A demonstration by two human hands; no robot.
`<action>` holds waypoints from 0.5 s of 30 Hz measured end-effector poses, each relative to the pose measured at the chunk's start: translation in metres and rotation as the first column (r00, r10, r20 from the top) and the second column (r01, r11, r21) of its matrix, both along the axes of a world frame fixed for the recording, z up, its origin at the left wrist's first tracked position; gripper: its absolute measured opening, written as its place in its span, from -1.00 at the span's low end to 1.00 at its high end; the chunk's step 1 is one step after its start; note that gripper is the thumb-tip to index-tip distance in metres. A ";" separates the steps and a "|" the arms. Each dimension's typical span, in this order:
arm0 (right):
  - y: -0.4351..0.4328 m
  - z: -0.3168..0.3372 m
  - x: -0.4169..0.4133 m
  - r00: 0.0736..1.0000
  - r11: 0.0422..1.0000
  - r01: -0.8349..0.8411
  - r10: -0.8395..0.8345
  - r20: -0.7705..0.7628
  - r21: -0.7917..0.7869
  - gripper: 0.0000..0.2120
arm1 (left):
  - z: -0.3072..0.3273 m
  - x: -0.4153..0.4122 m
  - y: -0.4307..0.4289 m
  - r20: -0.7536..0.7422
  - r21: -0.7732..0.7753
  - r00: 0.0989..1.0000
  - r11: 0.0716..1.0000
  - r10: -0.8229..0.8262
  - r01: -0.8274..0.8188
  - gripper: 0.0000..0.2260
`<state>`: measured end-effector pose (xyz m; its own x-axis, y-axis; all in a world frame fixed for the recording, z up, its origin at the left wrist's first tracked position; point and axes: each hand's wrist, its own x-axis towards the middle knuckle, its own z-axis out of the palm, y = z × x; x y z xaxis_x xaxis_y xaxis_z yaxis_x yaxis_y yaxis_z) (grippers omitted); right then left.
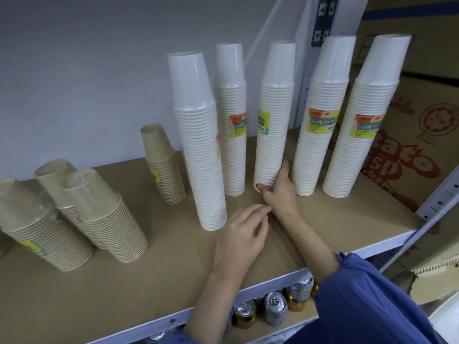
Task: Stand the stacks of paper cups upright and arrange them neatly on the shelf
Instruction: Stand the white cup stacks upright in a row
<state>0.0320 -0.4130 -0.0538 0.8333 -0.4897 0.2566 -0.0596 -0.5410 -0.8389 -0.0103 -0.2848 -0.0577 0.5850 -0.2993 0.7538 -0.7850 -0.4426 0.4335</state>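
Five tall white cup stacks (274, 120) stand upright on the shelf (173, 269), toward its right half. The right hand (279, 192) grips the base of the middle stack, thumb in front and fingers behind it, and that stack leans slightly. The left hand (244, 234) rests on the shelf just beside the front white stack (198, 145), fingers loosely curled and holding nothing. Four shorter brown stacks (162, 165) stand to the left. Cans (274, 309) sit on the shelf below.

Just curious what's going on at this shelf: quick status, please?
Right hand steadying middle white stack at its base. Left hand free, fingers curled. All stacks upright. Nothing blocking.
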 end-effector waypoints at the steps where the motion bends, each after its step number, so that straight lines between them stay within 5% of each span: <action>1: 0.001 0.001 -0.002 1.000 1.000 -0.003 0.003 0.003 0.003 -0.14 | 0.000 -0.003 0.003 0.071 -0.091 0.997 0.995 0.037 -0.030 -0.81; 4: 0.003 0.004 -0.004 0.999 1.000 0.011 -0.011 0.045 0.008 -0.11 | 0.003 -0.007 0.014 0.149 -0.249 0.952 0.942 0.266 -0.224 -0.68; 7: 0.005 0.006 -0.006 0.996 0.999 0.020 -0.017 0.087 -0.028 -0.06 | 0.003 -0.003 0.017 -0.006 -0.306 0.885 0.842 0.465 -0.444 -0.48; 10: 0.006 0.007 -0.007 0.995 0.992 0.052 -0.042 0.091 -0.113 -0.07 | 0.003 0.001 0.016 -0.165 -0.258 0.842 0.802 0.513 -0.539 -0.38; 15: 0.009 0.008 -0.008 0.996 0.984 0.066 -0.056 0.068 -0.163 -0.09 | 0.004 0.007 0.015 -0.209 -0.215 0.862 0.839 0.461 -0.500 -0.20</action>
